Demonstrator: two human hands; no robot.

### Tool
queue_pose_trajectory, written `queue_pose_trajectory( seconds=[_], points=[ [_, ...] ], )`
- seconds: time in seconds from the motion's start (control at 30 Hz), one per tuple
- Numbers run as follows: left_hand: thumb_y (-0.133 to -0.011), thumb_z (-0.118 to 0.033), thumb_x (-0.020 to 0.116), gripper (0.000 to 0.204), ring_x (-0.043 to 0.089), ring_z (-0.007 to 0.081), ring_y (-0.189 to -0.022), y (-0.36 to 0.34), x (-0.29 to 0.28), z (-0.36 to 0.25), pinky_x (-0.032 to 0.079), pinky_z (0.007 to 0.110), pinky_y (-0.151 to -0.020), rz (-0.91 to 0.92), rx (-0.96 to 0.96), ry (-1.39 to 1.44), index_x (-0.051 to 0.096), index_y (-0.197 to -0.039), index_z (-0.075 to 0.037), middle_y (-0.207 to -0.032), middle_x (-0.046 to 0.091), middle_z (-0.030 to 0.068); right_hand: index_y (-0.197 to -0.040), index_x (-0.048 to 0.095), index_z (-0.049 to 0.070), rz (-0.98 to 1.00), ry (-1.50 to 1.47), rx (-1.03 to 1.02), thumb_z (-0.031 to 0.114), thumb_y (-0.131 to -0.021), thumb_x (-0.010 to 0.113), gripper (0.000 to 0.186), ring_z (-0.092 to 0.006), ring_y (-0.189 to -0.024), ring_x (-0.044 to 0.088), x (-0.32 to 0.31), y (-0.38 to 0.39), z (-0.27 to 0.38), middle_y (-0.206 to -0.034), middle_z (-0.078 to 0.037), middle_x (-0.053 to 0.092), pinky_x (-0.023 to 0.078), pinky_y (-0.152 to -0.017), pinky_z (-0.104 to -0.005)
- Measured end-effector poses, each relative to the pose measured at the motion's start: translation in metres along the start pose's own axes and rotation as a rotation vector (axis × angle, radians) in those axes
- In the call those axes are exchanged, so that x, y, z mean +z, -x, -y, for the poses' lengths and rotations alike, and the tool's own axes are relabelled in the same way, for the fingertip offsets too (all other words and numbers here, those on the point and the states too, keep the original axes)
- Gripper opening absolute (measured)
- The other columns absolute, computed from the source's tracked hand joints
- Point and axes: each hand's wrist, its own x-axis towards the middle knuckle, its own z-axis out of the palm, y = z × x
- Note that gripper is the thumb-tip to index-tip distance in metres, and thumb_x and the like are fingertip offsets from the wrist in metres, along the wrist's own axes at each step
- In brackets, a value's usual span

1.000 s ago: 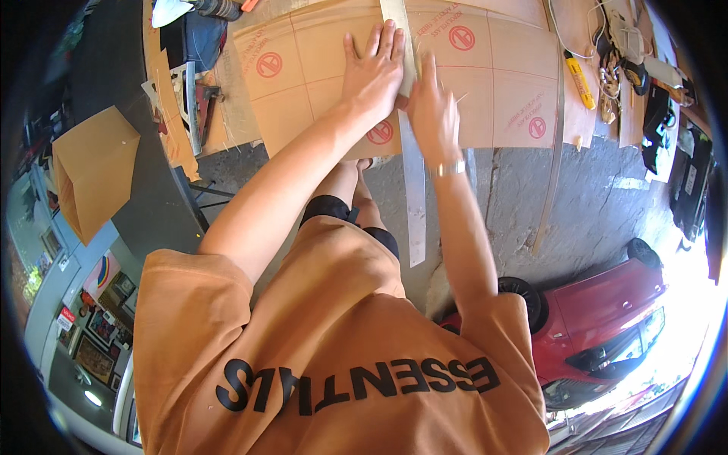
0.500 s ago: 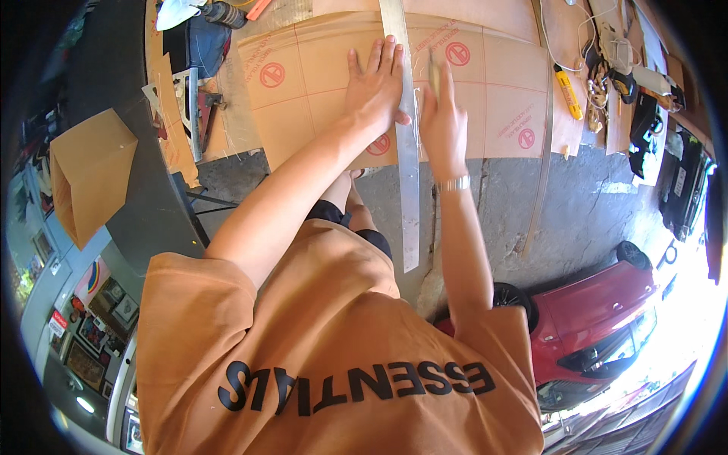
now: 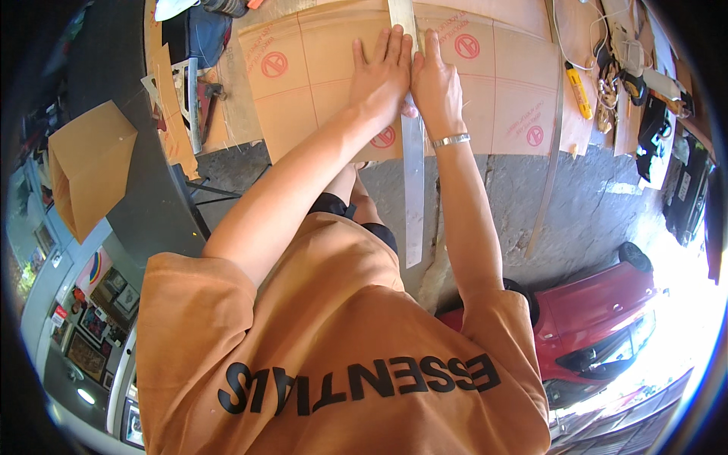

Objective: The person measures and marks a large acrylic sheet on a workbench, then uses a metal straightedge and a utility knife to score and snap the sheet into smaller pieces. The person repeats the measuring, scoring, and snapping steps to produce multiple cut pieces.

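My left hand (image 3: 383, 76) lies flat with fingers spread on the sheet covered in brown printed paper (image 3: 334, 57). Its fingertips and thumb press on a long metal straightedge (image 3: 413, 189) that crosses the sheet and juts out past its near edge. Close beside it, my right hand (image 3: 437, 89) is closed at the right side of the straightedge, index finger stretched forward. A slim pale tool is in that hand, mostly hidden by the fingers, so its exact kind cannot be made out. Red guide lines and round stamps mark the paper.
A yellow utility knife (image 3: 578, 92) lies right of the sheet, near cords and other clutter. To the left are a metal square (image 3: 192, 106) and a dark cloth bag (image 3: 205, 38). Farther out are a brown cardboard piece (image 3: 91, 167) and a red car (image 3: 591, 318).
My right hand has moved left and slightly away from me, from beside the straightedge to right against it. My left hand still presses down. The whole view has shifted a little.
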Motion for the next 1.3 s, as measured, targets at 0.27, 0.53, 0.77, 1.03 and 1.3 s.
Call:
queue_pose_trajectory(
  seconds=[0.27,0.53,0.77,1.03,1.3],
  points=[
    [-0.056,-0.043,0.094,0.133,0.022,0.0345,-0.156,0.0,0.007,0.002,0.025,0.075,-0.115,-0.014,-0.001,-0.079,0.025,-0.16,0.001,-0.169,0.022,0.0183,-0.161,0.025,0.007,0.114,0.01,0.091,0.004,-0.096,0.055,0.072,-0.0401,-0.062,0.069,-0.001,0.172,-0.043,-0.068,-0.023,0.065,0.052,-0.053,-0.0501],
    [-0.053,-0.051,0.093,0.138,0.02,0.0346,-0.157,-0.002,-0.002,-0.001,0.022,0.074,-0.118,0.061,0.0,-0.088,0.024,-0.159,0.004,-0.169,0.02,0.0216,-0.162,0.028,0.01,-0.058,-0.176,0.148,0.008,-0.102,0.055,0.066,-0.0413,-0.06,0.065,-0.041,0.22,-0.05,-0.111,-0.031,0.069,0.049,-0.05,-0.0493],
    [-0.058,-0.04,0.094,0.131,0.02,0.0372,-0.157,-0.002,-0.005,-0.003,0.025,0.072,-0.118,0.05,-0.018,-0.005,0.023,-0.159,0.004,-0.169,0.02,0.0217,-0.151,0.039,0.005,-0.023,0.016,0.038,0.024,-0.104,0.053,0.053,-0.048,-0.065,0.068,-0.023,0.009,0.0,-0.069,-0.03,0.067,0.055,-0.055,-0.0551],
    [-0.06,-0.03,0.093,0.125,0.023,0.0387,-0.156,0.0,0.0,-0.002,0.029,0.072,-0.116,-0.005,0.006,-0.043,0.025,-0.159,0.002,-0.168,0.022,0.0224,-0.15,0.038,0.003,0.032,-0.043,0.007,0.022,-0.103,0.052,0.053,-0.0497,-0.069,0.069,-0.008,0.004,0.004,-0.071,-0.03,0.068,0.056,-0.058,-0.0555],
    [-0.061,-0.032,0.093,0.123,0.024,0.0382,-0.155,-0.001,0.005,0.002,0.027,0.076,-0.113,-0.034,0.02,-0.107,0.027,-0.158,0.002,-0.167,0.025,0.0227,-0.153,0.032,0.003,0.016,0.029,-0.025,0.012,-0.098,0.055,0.061,-0.0483,-0.066,0.069,0.004,0.027,-0.011,-0.07,-0.027,0.068,0.055,-0.055,-0.054]
  ],
)
